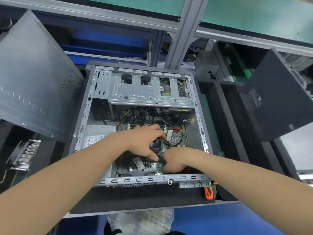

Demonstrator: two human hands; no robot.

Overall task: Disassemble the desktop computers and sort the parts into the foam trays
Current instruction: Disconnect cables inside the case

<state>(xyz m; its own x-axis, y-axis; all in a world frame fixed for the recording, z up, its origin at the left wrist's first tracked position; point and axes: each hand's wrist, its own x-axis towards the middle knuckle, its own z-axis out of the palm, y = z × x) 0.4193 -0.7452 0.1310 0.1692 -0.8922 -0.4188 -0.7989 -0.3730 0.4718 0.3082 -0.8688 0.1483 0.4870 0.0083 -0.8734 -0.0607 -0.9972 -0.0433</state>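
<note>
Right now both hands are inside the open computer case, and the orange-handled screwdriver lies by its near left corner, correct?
No: the head view shows the orange-handled screwdriver by its near right corner. Left hand and right hand are inside the open computer case.

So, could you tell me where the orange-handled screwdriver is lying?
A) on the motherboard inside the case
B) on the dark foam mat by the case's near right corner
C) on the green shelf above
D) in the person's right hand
B: the screwdriver lies on the foam mat just outside the case, at its near right corner.
</note>
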